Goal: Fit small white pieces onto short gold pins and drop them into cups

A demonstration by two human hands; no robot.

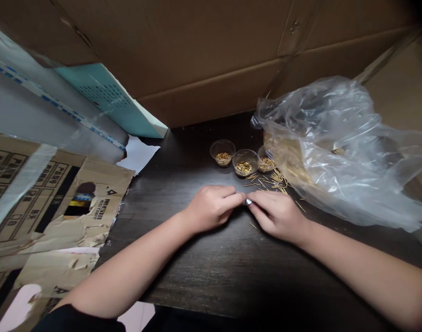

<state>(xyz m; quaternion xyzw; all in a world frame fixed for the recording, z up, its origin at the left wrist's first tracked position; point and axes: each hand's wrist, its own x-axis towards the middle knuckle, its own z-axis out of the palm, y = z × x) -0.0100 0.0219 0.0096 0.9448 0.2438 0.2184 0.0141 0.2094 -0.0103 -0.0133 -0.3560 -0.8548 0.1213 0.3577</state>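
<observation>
Bare forearms (pixel 127 272) stretch across a dark woodgrain tabletop (pixel 183 272), the left hand (pixel 211 208) and right hand (pixel 275 216) pinching a tiny shiny silver piece (pixel 247 201) between their fingertips, just beside thin loose brass pins (pixel 266 183) scattered below three small clear plastic cups (pixel 245 162).

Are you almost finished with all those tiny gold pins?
Partly, it seems. Done: three clear plastic cups already hold gold pins. In hand: the fingers of the left hand and right hand meet at a small shiny piece. Left: loose gold pins lie on the dark table, and the plastic bag seems to hold more.
</observation>
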